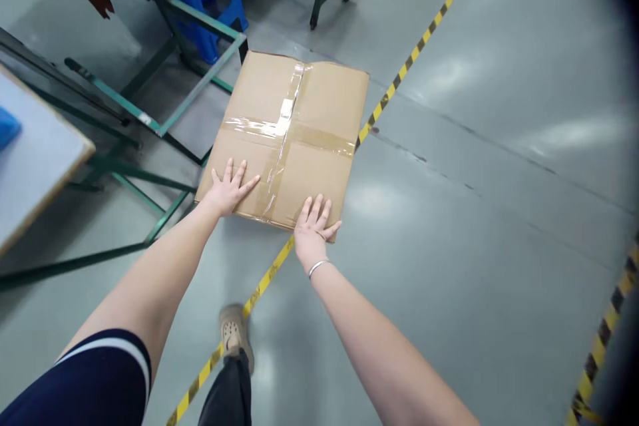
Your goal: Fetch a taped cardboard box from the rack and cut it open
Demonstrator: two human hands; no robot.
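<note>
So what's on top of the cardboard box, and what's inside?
The left hand and right hand are on the cardboard box, and shiny tape crosses its top. It's taped shut, so whatever is inside can't be seen.
</note>
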